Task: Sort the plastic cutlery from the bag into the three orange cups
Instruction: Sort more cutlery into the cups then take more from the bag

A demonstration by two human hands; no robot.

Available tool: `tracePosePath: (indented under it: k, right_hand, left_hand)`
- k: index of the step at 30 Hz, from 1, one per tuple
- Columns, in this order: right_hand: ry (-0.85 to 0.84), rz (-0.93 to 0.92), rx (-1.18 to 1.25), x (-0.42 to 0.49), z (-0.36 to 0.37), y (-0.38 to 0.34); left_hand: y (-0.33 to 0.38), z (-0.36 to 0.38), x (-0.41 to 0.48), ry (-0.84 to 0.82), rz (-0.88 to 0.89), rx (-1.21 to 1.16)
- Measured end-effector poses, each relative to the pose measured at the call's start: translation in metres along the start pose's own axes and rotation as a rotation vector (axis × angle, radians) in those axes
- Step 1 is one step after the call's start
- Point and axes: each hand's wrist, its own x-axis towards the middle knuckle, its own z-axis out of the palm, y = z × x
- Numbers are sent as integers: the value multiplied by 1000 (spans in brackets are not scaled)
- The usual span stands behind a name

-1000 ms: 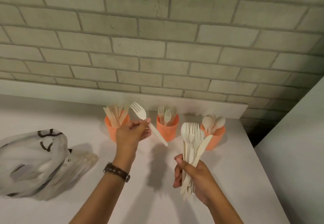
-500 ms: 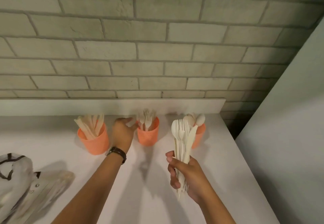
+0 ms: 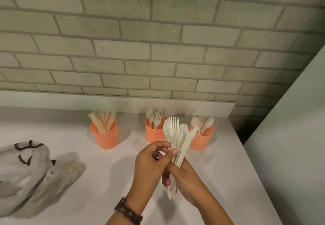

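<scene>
Here, at a white counter (image 3: 91, 186) under a brick wall (image 3: 158, 48), a person sorted plastic cutlery. The right hand (image 3: 187, 178) was wrapped round the lower half of a bundle (image 3: 175, 136) of white forks, spoons and a knife. Its fingers curled tight about the handles, and the heads fanned upward with a slight lean to the right. The left hand (image 3: 151, 162), a watch (image 3: 128, 211) on its wrist, met the bundle from the left. Its thumb and curled fingers (image 3: 163, 144) pinched at the stems just above the right hand's grip. Which single piece lay between them could not be made out.

Three orange cups stood in a row near the back of the counter, well apart from one another. The left cup (image 3: 105, 136) held knives, the middle cup (image 3: 154, 134) forks and the right cup (image 3: 204, 140) spoons, all standing handle-down. From where the hands worked, the bundle's heads rose in front of the gap between the middle cup and the right cup, and the knife's tip crossed the right cup's rim. The bag (image 3: 26, 172) lay slumped at the counter's left edge, with more cutlery showing dimly through its plastic.
</scene>
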Motion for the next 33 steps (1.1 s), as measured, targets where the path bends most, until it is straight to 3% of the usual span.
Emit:
tracePosePath:
  k: [8, 17, 27, 33]
  right_hand:
    - [-30, 36, -53, -5, 4, 0]
    - [-31, 68, -100, -9, 3, 2]
    - [-16, 83, 154, -7, 2, 4]
    - [-2, 61, 143, -8, 1, 11]
  left_hand:
    - [9, -6, -6, -1, -59, -20]
    - [13, -14, -2, -159, -107, -5]
    - [6, -9, -5, -52, -12, 23]
    - [8, -11, -2, -136, -42, -95]
